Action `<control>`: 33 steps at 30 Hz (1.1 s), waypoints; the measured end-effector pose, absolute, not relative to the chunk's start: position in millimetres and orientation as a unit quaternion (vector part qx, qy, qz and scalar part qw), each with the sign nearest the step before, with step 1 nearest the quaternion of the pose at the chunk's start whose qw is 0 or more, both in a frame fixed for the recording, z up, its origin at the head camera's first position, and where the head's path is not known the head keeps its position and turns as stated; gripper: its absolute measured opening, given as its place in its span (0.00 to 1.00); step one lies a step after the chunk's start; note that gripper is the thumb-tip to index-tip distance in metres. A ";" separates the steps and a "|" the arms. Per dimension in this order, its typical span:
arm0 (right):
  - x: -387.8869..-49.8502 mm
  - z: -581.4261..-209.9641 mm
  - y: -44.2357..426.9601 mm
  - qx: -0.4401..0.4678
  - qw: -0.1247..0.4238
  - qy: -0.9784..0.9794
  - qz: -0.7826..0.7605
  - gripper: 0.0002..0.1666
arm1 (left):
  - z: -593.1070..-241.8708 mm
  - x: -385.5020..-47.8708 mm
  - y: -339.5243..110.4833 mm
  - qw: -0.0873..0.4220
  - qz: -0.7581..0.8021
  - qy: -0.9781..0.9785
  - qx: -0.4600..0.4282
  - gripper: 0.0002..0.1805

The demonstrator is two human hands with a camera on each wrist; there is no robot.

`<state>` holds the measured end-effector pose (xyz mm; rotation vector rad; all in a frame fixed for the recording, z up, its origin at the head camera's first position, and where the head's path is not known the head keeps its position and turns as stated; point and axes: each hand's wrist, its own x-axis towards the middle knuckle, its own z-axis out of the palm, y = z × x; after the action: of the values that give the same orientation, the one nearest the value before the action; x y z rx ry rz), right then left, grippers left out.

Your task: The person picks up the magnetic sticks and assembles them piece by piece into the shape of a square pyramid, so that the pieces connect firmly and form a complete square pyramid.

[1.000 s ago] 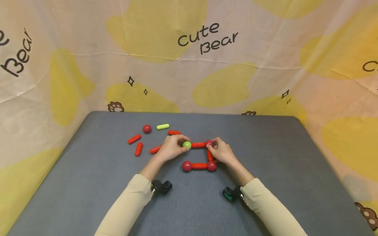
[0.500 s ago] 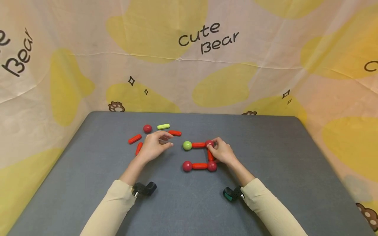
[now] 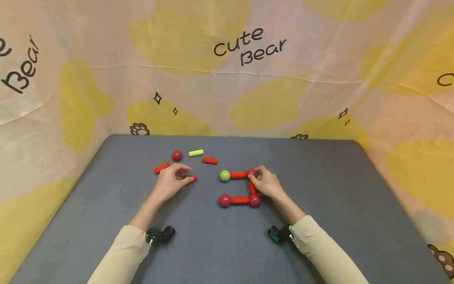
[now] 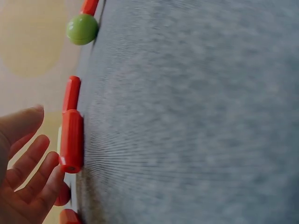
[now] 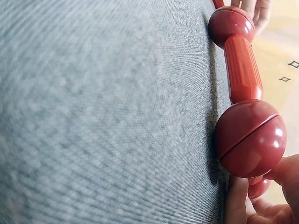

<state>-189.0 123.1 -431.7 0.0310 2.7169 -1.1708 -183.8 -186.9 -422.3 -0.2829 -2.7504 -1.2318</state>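
Observation:
In the head view my left hand point(image 3: 171, 183) hovers over a red rod point(image 3: 193, 178) that its fingers partly cover. The left wrist view shows thumb and fingers spread beside that rod point(image 4: 71, 142), gripping nothing. My right hand point(image 3: 267, 183) pinches the dark red ball point(image 3: 251, 172) at the far right corner of a three-sided frame. A rod point(image 3: 238, 174) joins that ball to a green ball point(image 3: 225, 176). The near side has a red rod point(image 3: 240, 200) between two red balls, the right one point(image 5: 250, 139) large in the right wrist view.
On the grey table point(image 3: 220, 244), left of the frame, lie a loose red ball point(image 3: 177, 156), a light green rod point(image 3: 196, 153), a red rod point(image 3: 210, 160) and another red rod point(image 3: 161, 168) by my left hand. A patterned cloth point(image 3: 262, 98) stands behind.
My left hand has let go of the green ball and moved left to the loose rods, where it now covers one. My right hand has stayed on its ball.

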 end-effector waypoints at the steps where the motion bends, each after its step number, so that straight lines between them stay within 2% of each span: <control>1: -189.0 -431.8 123.1 0.011 0.091 0.915 -0.394 0.23 | -423.6 -183.5 -187.2 0.059 -0.404 -0.908 -0.095 0.16; 10: -189.1 -432.3 122.9 0.010 0.088 0.918 -0.387 0.23 | -430.7 -182.4 -186.5 0.071 -0.358 -0.925 -0.108 0.14; 25: -188.7 -433.1 122.6 0.012 0.089 0.916 -0.392 0.23 | -432.8 -182.9 -186.2 0.036 -0.305 -0.946 -0.106 0.14; 33: -188.6 -432.4 122.7 0.012 0.090 0.917 -0.389 0.23 | -427.1 -183.1 -180.6 0.044 -0.301 -0.945 -0.119 0.13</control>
<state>-188.6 122.7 -432.4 0.0357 2.7261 -1.1582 -183.1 -180.6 -427.1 -0.3630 -2.8882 -0.9197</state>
